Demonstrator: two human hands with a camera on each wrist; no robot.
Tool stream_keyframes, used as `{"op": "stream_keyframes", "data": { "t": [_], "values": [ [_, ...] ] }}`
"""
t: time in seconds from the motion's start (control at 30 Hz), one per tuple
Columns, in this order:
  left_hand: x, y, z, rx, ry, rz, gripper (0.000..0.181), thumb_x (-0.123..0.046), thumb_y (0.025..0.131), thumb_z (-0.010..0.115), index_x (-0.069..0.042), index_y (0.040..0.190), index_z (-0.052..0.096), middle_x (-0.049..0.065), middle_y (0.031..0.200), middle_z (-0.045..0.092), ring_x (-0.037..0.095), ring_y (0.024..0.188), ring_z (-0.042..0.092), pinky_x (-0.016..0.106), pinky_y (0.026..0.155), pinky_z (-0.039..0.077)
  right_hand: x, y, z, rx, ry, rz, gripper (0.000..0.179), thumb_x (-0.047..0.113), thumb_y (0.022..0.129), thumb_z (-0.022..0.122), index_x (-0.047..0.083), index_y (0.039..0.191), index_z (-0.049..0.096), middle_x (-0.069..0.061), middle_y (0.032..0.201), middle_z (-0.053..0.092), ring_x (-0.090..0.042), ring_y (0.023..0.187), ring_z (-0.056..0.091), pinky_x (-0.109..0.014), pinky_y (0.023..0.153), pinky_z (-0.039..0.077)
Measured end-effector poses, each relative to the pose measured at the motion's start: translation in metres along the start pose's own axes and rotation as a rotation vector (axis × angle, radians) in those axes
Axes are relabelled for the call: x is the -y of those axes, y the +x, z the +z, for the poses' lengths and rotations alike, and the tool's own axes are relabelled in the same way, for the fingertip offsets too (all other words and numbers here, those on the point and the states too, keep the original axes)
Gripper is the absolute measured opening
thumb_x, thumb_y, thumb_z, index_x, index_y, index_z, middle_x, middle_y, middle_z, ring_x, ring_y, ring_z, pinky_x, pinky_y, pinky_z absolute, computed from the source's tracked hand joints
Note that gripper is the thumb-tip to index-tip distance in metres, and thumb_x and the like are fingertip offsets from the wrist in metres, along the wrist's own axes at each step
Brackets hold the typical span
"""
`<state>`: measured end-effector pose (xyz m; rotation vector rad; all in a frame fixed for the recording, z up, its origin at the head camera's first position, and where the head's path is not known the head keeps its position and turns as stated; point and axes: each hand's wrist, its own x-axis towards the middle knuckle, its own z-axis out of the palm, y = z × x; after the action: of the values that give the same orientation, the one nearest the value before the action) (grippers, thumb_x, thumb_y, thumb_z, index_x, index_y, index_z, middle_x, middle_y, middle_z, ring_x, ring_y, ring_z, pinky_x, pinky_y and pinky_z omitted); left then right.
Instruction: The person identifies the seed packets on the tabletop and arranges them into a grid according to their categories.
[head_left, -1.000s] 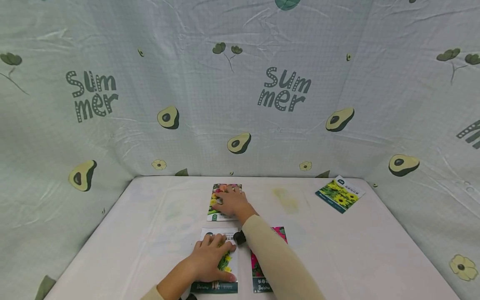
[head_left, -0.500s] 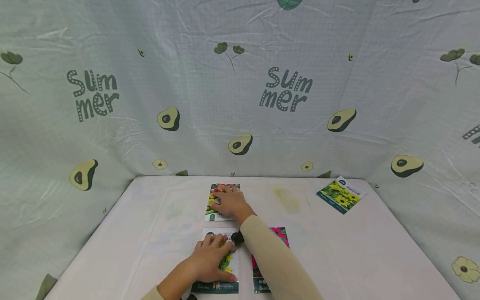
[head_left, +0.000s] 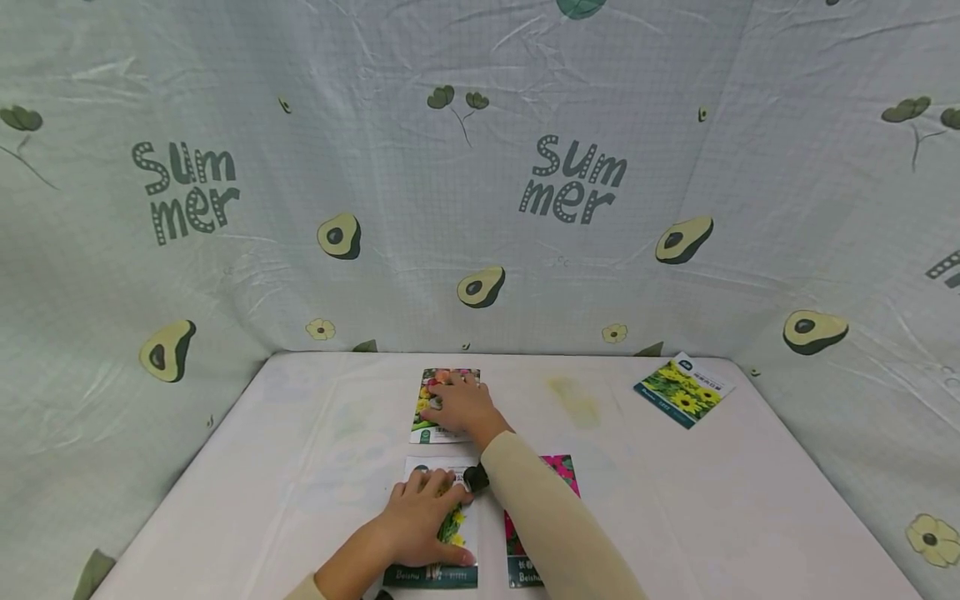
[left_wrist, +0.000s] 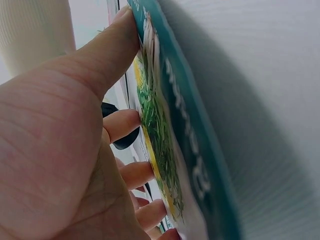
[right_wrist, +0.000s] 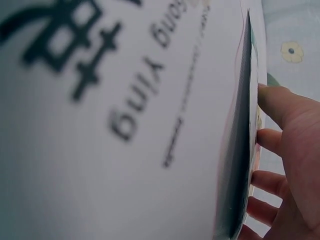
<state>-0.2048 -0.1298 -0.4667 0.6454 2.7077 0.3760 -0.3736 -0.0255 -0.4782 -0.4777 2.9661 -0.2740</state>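
Note:
In the head view, my left hand (head_left: 420, 521) rests with spread fingers on a seed packet (head_left: 450, 577) with yellow flowers and a dark teal band. The left wrist view shows its thumb and fingertips on the face of that packet (left_wrist: 160, 125). Farther out, my right hand (head_left: 465, 406) lies on a second seed packet (head_left: 423, 398) picturing mixed bright flowers, covering much of it. In the right wrist view, the fingertips (right_wrist: 267, 182) touch a packet's thin edge. Beneath the right sleeve, a pink-flowered seed packet (head_left: 517, 546) is partly hidden.
A yellow-flowered seed packet (head_left: 684, 390) lies tilted at the table's far right corner. The white tabletop (head_left: 712, 500) meets a grey patterned sheet (head_left: 405, 192) at its back and sides. A black wrist camera (head_left: 476, 477) sits by the right wrist.
Between the first two frames, my right hand slid the mixed-flower packet slightly left. Since then it has stayed nearly still. My left hand has kept its place on its packet.

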Motion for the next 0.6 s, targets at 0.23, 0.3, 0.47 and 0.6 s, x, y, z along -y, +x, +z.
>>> {"op": "stream_keyframes", "data": {
  "t": [0.23, 0.3, 0.47, 0.6],
  "values": [
    [-0.0021, 0.0008, 0.0003, -0.01, 0.006, -0.007, 0.072, -0.069, 0.079, 0.077, -0.029, 0.136, 0.058, 0.01, 0.15, 0.042, 0.042, 0.132, 0.037, 0.068, 0.101, 0.035, -0.002, -0.0003, 0.0002, -0.009, -0.004, 0.001, 0.064, 0.067, 0.096, 0.055, 0.038, 0.153, 0.048, -0.004, 0.166, 0.035, -0.033, 0.154, 0.029, -0.057, 0.12, 0.029],
    [-0.0028, 0.0007, -0.0002, -0.006, 0.004, -0.011, 0.072, -0.068, 0.079, 0.077, -0.029, 0.136, 0.058, 0.01, 0.15, 0.043, 0.042, 0.132, 0.037, 0.068, 0.101, 0.035, -0.0021, -0.0013, 0.0001, -0.01, -0.003, 0.002, 0.064, 0.067, 0.096, 0.055, 0.037, 0.153, 0.048, -0.005, 0.166, 0.035, -0.033, 0.154, 0.029, -0.057, 0.121, 0.029],
    [-0.0043, 0.0003, -0.0013, 0.001, 0.003, -0.018, 0.073, -0.067, 0.078, 0.078, -0.029, 0.137, 0.058, 0.01, 0.149, 0.043, 0.042, 0.132, 0.038, 0.068, 0.101, 0.035, -0.0019, -0.0032, -0.0007, -0.015, -0.008, -0.008, 0.064, 0.066, 0.096, 0.056, 0.036, 0.153, 0.049, -0.006, 0.166, 0.035, -0.033, 0.154, 0.029, -0.057, 0.12, 0.03],
    [-0.0042, 0.0, -0.0004, -0.005, 0.003, -0.015, 0.073, -0.068, 0.078, 0.077, -0.029, 0.137, 0.058, 0.01, 0.149, 0.043, 0.041, 0.132, 0.038, 0.067, 0.1, 0.035, -0.0024, -0.004, -0.0021, -0.04, -0.032, -0.028, 0.063, 0.066, 0.096, 0.057, 0.036, 0.151, 0.052, -0.004, 0.164, 0.039, -0.031, 0.152, 0.033, -0.056, 0.118, 0.033]
  ]
}}
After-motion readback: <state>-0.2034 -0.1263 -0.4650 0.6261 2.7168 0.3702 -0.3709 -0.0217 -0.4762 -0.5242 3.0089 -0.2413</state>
